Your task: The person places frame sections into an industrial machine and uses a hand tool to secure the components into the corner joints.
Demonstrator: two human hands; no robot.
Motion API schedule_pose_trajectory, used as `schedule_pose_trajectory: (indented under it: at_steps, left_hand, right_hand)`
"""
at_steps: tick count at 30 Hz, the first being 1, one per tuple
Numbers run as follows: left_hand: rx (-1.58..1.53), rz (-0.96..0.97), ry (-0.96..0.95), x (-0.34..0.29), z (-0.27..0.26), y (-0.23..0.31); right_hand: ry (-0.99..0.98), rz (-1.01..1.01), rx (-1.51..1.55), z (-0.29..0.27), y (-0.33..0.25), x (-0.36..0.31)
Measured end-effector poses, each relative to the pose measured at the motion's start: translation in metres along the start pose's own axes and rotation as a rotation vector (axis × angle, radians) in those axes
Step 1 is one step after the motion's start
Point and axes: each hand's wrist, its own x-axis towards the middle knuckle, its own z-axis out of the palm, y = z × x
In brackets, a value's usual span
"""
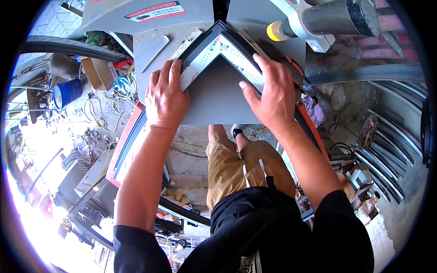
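Observation:
Two black frame profiles meet in a mitred corner [220,28] on a grey machine table [218,102], pointing away from me like an upturned V. White printed film covers their upper faces. My left hand [167,98] lies over the left profile [196,68], fingers bent across its outer edge, thumb mostly hidden. My right hand [275,93] grips the right profile [243,66], thumb at the inner edge and fingers at the outer one. Below the hands, both profiles run back toward me past the table, with orange-red outer sides.
An L-shaped metal key [157,53] lies left of the corner. At the upper right hangs a dark cylinder [337,19] with a yellow-tipped rod [274,32]. A red-handled tool [296,67] lies at the table's right edge. A blue drum [67,93] and cardboard box [98,73] stand left; long profiles [387,159] lie right.

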Motion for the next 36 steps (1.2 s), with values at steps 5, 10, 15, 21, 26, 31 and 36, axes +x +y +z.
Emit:
schedule_pose_trajectory:
  at_steps: [5, 10, 15, 21, 26, 31, 36]
  left_hand:
    - [0.010, 0.006, 0.026, 0.000, 0.000, 0.001]
    - [-0.020, -0.021, -0.001, 0.000, 0.001, -0.001]
    - [-0.010, 0.000, 0.044, 0.001, 0.000, 0.001]
    - [-0.017, -0.002, 0.048, 0.000, 0.002, -0.003]
    - [-0.016, -0.024, 0.073, -0.001, 0.005, -0.004]
    - [-0.093, -0.024, 0.086, -0.002, 0.008, -0.004]
    - [-0.093, -0.023, 0.118, -0.003, 0.014, -0.008]
  right_hand:
    - [0.040, -0.110, -0.024, 0.003, -0.016, 0.042]
    - [-0.300, 0.036, -0.132, 0.008, -0.035, 0.090]
    - [-0.485, 0.076, -0.208, 0.015, -0.032, 0.118]
    - [-0.573, 0.182, -0.266, 0.030, -0.041, 0.133]
    - [-0.522, 0.215, -0.240, 0.044, -0.041, 0.139]
    - [-0.569, 0.243, -0.251, 0.039, -0.040, 0.143]
    - [-0.480, 0.203, -0.256, 0.051, -0.033, 0.140]
